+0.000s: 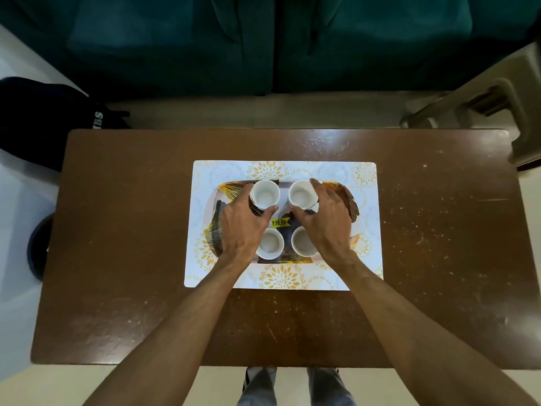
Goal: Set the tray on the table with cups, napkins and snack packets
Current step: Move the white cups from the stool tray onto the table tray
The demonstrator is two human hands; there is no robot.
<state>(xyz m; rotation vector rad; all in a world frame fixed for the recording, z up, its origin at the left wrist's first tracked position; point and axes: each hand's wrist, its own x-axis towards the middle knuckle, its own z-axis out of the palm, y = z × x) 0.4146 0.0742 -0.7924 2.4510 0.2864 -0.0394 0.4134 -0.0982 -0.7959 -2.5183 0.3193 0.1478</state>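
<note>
A patterned tray (347, 197) with dark and gold feather print lies on a white floral placemat (292, 168) in the middle of the brown table (117, 230). Several white cups stand on the tray. My left hand (240, 227) wraps around the far left cup (265, 194). My right hand (325, 221) wraps around the far right cup (301, 194). Two more cups, the near left cup (270, 243) and the near right cup (303, 240), stand upright below the hands, partly covered by my wrists. A yellow price sticker (280, 222) shows at the tray's centre.
A dark green sofa (263, 39) runs behind the table. A black bag (44, 118) sits on the floor at the far left, a beige plastic chair (497, 106) at the far right. A dark round object (39, 244) lies beside the table's left edge.
</note>
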